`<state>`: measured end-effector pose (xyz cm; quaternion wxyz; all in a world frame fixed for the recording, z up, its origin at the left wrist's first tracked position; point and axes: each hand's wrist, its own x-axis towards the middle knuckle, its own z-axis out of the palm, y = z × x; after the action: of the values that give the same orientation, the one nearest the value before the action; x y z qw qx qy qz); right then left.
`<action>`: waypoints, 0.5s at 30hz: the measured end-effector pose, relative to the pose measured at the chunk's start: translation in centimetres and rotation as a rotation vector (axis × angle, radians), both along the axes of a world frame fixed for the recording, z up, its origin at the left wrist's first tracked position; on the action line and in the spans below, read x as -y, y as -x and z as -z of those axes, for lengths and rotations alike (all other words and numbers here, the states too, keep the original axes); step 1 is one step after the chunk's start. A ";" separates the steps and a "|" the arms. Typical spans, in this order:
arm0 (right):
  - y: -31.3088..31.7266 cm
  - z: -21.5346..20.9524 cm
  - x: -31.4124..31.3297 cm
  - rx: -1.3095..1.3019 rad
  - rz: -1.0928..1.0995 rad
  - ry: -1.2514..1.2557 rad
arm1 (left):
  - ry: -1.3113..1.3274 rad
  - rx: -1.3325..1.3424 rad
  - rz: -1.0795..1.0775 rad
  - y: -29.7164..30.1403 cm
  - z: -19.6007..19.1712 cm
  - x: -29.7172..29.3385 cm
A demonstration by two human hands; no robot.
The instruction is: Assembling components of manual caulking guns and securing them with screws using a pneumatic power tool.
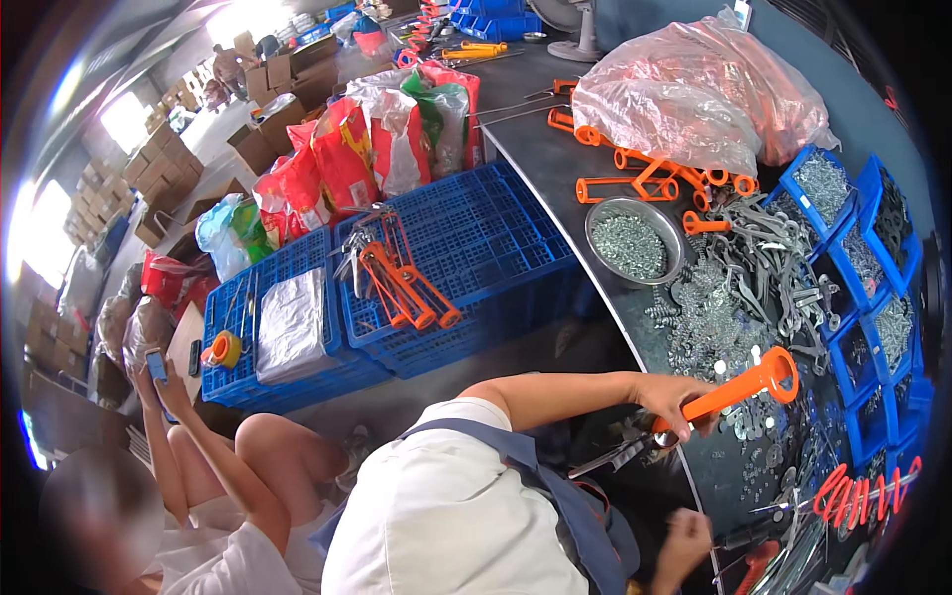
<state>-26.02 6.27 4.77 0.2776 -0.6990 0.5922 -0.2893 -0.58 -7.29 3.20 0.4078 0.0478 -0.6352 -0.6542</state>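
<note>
My left hand (676,402) is closed around the orange frame of a caulking gun (739,390). Its ring end points right over the bench, and its metal handle and trigger (617,454) hang toward my body. Lower down, my right hand (684,543) is beside the bench edge, its fingers curled and blurred; whether it holds anything cannot be made out. Under and beyond the gun lie loose springs (709,322) and small metal plates. Grey metal triggers (793,297) are heaped farther right. A steel bowl (601,266) of small metal parts stands near the far bench edge.
Blue bins (861,327) of hardware line the right side. Orange frames (635,188) lie by a plastic bag (694,99). Red coils (868,496) and rods are at lower right. Blue crates (466,248) hold finished-looking guns (402,288). A seated person (248,496) holds a phone.
</note>
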 end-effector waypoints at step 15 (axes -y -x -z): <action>-14.9 10.6 1.9 1.561 0.544 -0.721 | 0.061 0.140 -0.784 4.8 1.0 -2.7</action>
<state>-11.13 4.33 -5.86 0.7251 -0.0100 0.4351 -0.5338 -5.42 -4.54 2.23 0.5835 0.3190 -0.6141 -0.4250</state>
